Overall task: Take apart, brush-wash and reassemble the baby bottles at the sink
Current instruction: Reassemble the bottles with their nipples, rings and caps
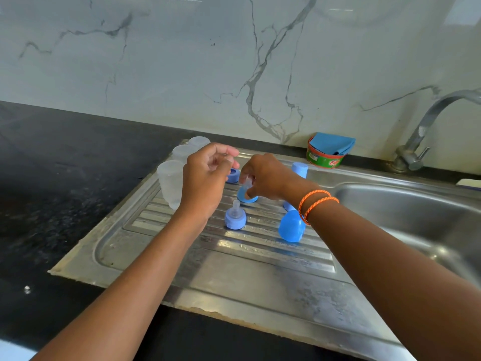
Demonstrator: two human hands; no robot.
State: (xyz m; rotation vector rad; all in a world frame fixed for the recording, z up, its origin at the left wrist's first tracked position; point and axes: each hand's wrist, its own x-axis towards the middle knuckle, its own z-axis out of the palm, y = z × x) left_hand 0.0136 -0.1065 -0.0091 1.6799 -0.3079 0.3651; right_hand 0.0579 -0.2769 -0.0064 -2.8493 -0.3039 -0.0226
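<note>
Three clear bottle bodies [170, 182] stand upside down in a row at the drainboard's [260, 277] left rim. My right hand [265, 177] pinches a clear teat seated in a blue collar ring [247, 197] just above the ribs. My left hand [205, 175] hovers beside it, fingers loosely curled, holding nothing. Near it stands an assembled blue collar with teat [235, 217]. An empty blue ring [233, 175] lies behind my hands. A blue dome cap [291, 226] stands under my right wrist, another cap [299, 170] farther back.
The steel sink basin [406, 217] opens to the right, with a curved tap [419, 142] behind it. A green dish-soap tub holding a blue cloth [326, 152] sits against the marble wall. Black countertop [65, 178] stretches to the left.
</note>
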